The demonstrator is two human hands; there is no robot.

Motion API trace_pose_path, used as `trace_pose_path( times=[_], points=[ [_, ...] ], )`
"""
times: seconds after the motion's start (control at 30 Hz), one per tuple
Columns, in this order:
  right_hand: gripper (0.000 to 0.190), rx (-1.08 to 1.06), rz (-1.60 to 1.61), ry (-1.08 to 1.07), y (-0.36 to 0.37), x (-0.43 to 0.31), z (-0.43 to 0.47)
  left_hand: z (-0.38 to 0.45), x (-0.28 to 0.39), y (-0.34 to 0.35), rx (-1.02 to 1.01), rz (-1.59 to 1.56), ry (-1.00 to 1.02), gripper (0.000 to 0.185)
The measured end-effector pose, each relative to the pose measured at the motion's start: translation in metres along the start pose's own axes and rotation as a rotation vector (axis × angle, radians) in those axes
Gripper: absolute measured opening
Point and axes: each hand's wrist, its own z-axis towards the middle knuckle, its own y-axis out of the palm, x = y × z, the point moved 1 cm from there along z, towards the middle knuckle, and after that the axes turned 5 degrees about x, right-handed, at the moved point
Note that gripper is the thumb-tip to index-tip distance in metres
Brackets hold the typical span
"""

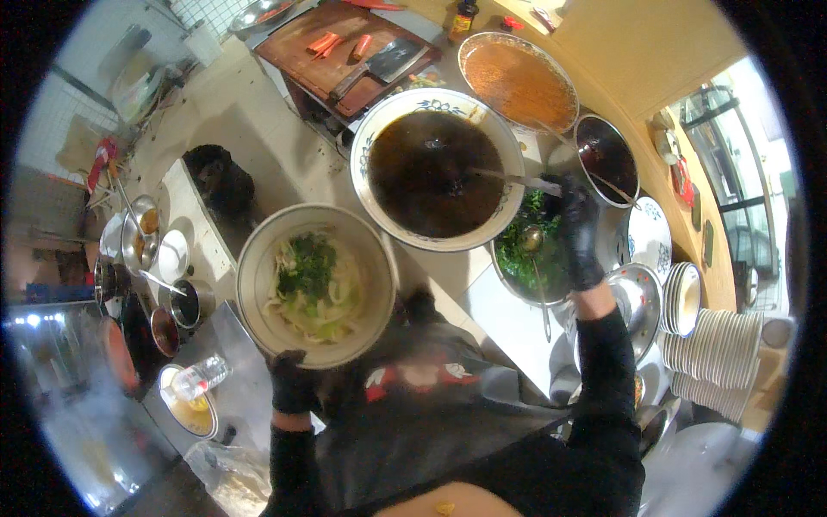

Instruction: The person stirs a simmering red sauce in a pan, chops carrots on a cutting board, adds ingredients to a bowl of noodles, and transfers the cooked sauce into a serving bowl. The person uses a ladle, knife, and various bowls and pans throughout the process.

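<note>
My left hand (pixel 294 381), in a black glove, grips the near rim of a large bowl (pixel 249 278) of noodles topped with chopped green herbs (pixel 307 265). In my black-gloved right hand (pixel 577 232) is the handle of a metal ladle (pixel 523 181), whose head is hidden in the dark broth (pixel 433 168) of a wide, blue-patterned bowl (pixel 371 213). Under and beside my right hand lies a bowl of chopped greens (pixel 536 271) with a metal spoon (pixel 540 291) in it. The noodle bowl is left of the broth bowl.
Beyond the broth stand a bowl of orange-brown sauce (pixel 517 77) and a pot of dark red liquid (pixel 607 155). A cleaver (pixel 394 59) lies on a brown cutting board (pixel 303 58) with carrot pieces (pixel 323 44). Stacked plates (pixel 711 349) stand at right; a plastic bottle (pixel 200 378) lies at left.
</note>
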Motion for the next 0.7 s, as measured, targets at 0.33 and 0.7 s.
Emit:
trace_pose_path(
  times=[0.33,0.7],
  points=[
    [0.027,0.184,0.331,0.315,-0.013,-0.07,-0.005,0.037,-0.011,0.018,0.084,-0.64,-0.097,0.012],
    [0.031,-0.451,-0.256,-0.68,-0.003,-0.09,-0.062,0.048,-0.018,0.016,-0.165,-0.424,0.054,0.018]
  ],
)
